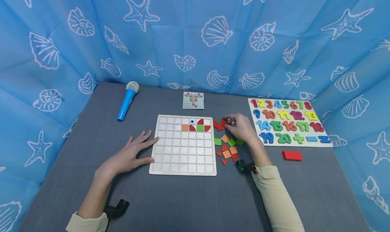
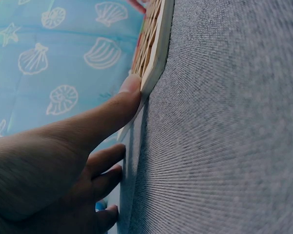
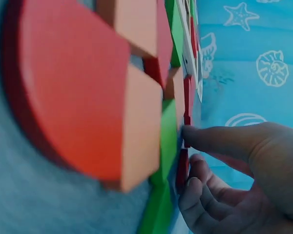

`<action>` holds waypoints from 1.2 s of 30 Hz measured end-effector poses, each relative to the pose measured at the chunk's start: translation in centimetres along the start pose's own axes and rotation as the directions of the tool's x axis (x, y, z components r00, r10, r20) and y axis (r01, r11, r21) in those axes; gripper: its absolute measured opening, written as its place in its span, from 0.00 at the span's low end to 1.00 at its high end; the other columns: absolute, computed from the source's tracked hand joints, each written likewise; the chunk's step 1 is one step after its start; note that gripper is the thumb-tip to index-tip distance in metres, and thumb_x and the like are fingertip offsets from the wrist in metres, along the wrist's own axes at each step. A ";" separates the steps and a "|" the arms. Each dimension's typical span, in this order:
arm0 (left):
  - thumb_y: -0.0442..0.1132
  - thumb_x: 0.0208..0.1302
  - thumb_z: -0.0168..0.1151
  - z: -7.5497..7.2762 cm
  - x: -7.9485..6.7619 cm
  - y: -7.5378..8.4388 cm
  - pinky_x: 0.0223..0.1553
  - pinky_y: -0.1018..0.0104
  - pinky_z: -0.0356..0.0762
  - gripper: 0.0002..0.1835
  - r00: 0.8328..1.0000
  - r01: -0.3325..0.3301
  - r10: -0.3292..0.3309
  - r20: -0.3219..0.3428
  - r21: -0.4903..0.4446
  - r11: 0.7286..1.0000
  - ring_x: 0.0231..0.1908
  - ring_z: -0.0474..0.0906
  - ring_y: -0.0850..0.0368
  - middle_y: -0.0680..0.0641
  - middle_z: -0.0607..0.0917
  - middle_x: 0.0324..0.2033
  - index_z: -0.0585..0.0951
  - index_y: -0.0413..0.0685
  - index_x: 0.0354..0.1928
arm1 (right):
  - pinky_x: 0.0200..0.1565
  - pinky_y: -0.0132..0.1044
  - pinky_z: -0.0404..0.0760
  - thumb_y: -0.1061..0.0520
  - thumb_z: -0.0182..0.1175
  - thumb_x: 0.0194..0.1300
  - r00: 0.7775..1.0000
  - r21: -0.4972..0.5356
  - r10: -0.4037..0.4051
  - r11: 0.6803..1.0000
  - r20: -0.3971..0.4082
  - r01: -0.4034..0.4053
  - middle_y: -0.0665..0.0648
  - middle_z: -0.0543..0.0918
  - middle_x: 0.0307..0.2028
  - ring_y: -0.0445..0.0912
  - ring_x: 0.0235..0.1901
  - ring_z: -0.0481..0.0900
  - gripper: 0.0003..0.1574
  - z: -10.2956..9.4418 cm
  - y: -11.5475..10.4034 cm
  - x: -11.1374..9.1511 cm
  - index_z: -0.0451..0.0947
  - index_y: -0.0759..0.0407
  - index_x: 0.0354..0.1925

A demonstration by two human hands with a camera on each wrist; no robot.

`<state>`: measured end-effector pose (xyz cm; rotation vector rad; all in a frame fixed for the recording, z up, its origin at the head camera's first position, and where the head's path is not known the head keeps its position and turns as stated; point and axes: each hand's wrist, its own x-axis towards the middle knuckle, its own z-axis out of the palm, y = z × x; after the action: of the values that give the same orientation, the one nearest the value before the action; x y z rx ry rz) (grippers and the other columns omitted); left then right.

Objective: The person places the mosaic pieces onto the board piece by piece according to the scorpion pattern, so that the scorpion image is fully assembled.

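A wooden grid board [image 1: 170, 157] lies mid-table. Its upper rows hold an eye tile [image 1: 192, 121], an orange square [image 1: 185, 127], a green square [image 1: 200, 127] and several red quarter-round pieces. My left hand [image 1: 134, 152] rests at the board's left edge, fingers spread, thumb and index finger touching the rim; in the left wrist view the thumb [image 2: 129, 87] presses the board's side. To the right of the board, my right hand [image 1: 242, 127] pinches a red piece [image 1: 223, 122] among other red ones. Its thumb [image 3: 210, 139] partly hides the piece in the right wrist view.
Loose orange, green and red pieces [image 1: 226, 154] lie beside the board's right edge. A pattern card [image 1: 193, 100] sits behind it. Elsewhere are a toy microphone [image 1: 127, 101], a number puzzle [image 1: 289, 123] and a red block [image 1: 291, 155]. A blue curtain [image 1: 182, 39] borders the table.
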<state>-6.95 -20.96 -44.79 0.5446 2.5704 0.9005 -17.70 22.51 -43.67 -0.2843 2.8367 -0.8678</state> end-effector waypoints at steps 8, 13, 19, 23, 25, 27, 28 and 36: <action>0.61 0.70 0.71 0.7 0.2 -1.6 0.74 0.12 0.39 0.43 0.995 -0.077 0.076 -0.057 -0.025 0.997 0.85 0.46 0.23 0.31 0.57 0.85 0.67 0.65 0.84 | 0.37 0.37 0.76 0.60 0.69 0.75 0.999 -0.032 -0.018 0.999 0.052 0.019 0.65 0.87 0.43 0.50 0.34 0.79 0.16 -0.6 0.4 0.5 0.86 0.65 0.56; 0.66 0.70 0.70 1.3 0.5 -2.7 0.75 0.13 0.38 0.44 0.994 -0.088 0.087 -0.065 -0.018 0.996 0.86 0.46 0.27 0.35 0.56 0.87 0.66 0.69 0.84 | 0.39 0.36 0.77 0.60 0.70 0.73 1.000 -0.003 0.012 1.000 0.021 -0.012 0.65 0.87 0.43 0.50 0.36 0.80 0.12 -0.5 0.3 0.2 0.84 0.66 0.50; 0.64 0.70 0.70 1.5 0.7 -3.3 0.75 0.12 0.39 0.44 0.993 -0.102 0.101 -0.062 -0.007 0.995 0.86 0.46 0.27 0.34 0.56 0.86 0.66 0.68 0.84 | 0.36 0.35 0.79 0.59 0.70 0.73 0.999 0.057 0.020 0.998 -0.032 -0.018 0.65 0.88 0.40 0.50 0.33 0.82 0.09 -0.3 0.2 -0.3 0.83 0.64 0.44; 0.65 0.70 0.69 1.5 0.7 -3.2 0.76 0.13 0.39 0.43 0.996 -0.074 0.073 -0.054 -0.006 0.997 0.87 0.46 0.28 0.37 0.56 0.87 0.65 0.73 0.84 | 0.40 0.38 0.85 0.60 0.69 0.74 0.997 0.102 0.007 0.995 -0.073 0.001 0.66 0.90 0.41 0.53 0.37 0.87 0.08 -0.2 0.2 -0.5 0.84 0.64 0.45; 0.64 0.70 0.70 1.3 0.6 -2.8 0.76 0.13 0.39 0.43 0.996 -0.072 0.072 -0.052 -0.008 0.997 0.86 0.46 0.27 0.36 0.56 0.87 0.65 0.72 0.84 | 0.43 0.43 0.89 0.60 0.68 0.74 0.996 0.123 -0.001 0.992 -0.087 0.012 0.67 0.91 0.43 0.55 0.40 0.89 0.09 -0.2 0.1 -0.6 0.84 0.64 0.48; 0.62 0.71 0.71 0.9 0.5 -2.0 0.77 0.14 0.39 0.43 0.998 -0.055 0.055 -0.041 -0.005 0.998 0.86 0.46 0.27 0.35 0.56 0.87 0.66 0.69 0.84 | 0.48 0.49 0.91 0.60 0.67 0.75 0.995 0.148 -0.012 0.989 -0.096 0.026 0.67 0.91 0.45 0.57 0.43 0.91 0.10 -0.1 -0.2 -0.7 0.85 0.65 0.50; 0.60 0.71 0.71 0.7 0.4 -1.6 0.77 0.13 0.38 0.43 0.998 -0.048 0.048 -0.033 0.000 0.999 0.86 0.45 0.26 0.34 0.56 0.86 0.66 0.66 0.84 | 0.49 0.52 0.92 0.60 0.67 0.76 0.995 0.163 -0.018 0.986 -0.098 0.034 0.68 0.91 0.46 0.58 0.44 0.91 0.10 -0.1 -0.4 -0.7 0.85 0.65 0.52; 0.58 0.71 0.72 0.7 0.1 -1.3 0.77 0.14 0.39 0.43 0.998 -0.039 0.038 -0.044 -0.011 0.999 0.86 0.46 0.26 0.34 0.56 0.86 0.67 0.64 0.84 | 0.46 0.40 0.93 0.62 0.64 0.77 0.997 0.363 -0.072 0.928 -0.040 0.082 0.66 0.91 0.48 0.57 0.44 0.94 0.11 1.3 -3.2 -0.6 0.87 0.64 0.54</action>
<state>-7.08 -21.50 -46.18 0.5792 2.6000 0.9508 -16.39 19.36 -42.85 -0.3353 2.6285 -1.3969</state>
